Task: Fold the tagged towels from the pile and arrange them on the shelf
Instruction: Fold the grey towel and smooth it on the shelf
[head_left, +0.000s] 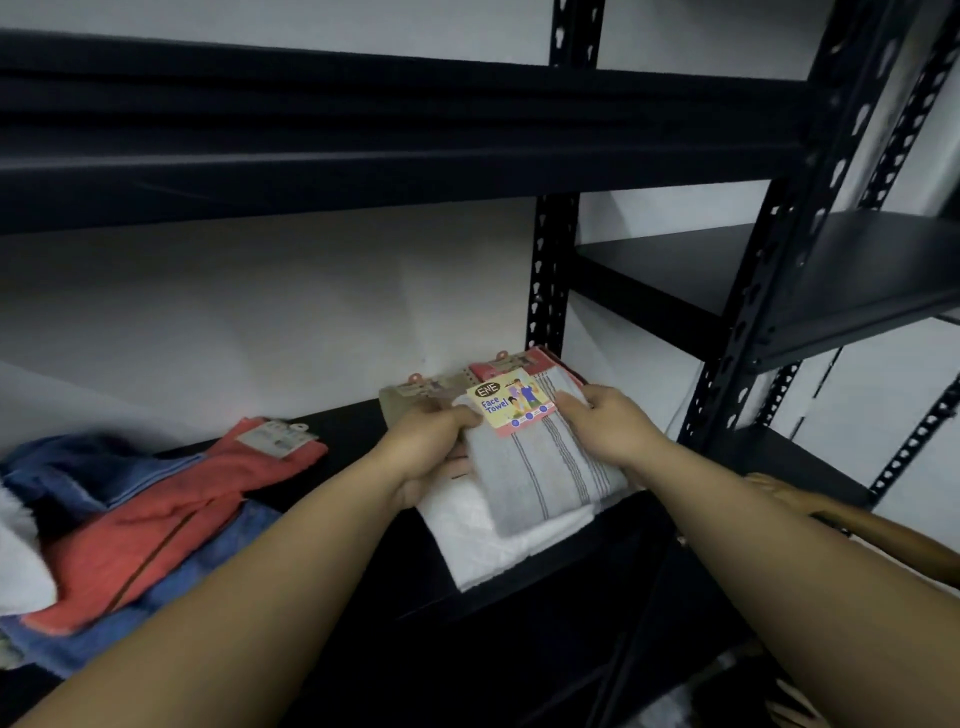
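Note:
A folded grey towel (550, 467) with dark stripes and a yellow "Face Towel" tag (511, 408) lies on a folded white towel (493, 540) on the black shelf (363, 436). My left hand (431, 441) grips its left edge. My right hand (605, 423) grips its far right corner. Behind it stand a folded tan towel (410, 397) and a folded red towel (519, 364), both tagged. At the left lies the unfolded pile: a coral towel (156, 519) with a tag over blue towels (78, 473).
The upper shelf board (363, 145) overhangs close above. A black upright post (769, 291) stands right of the towels, with another shelf unit (857, 270) beyond it. Another person's hand (784, 493) rests at the right edge of the shelf.

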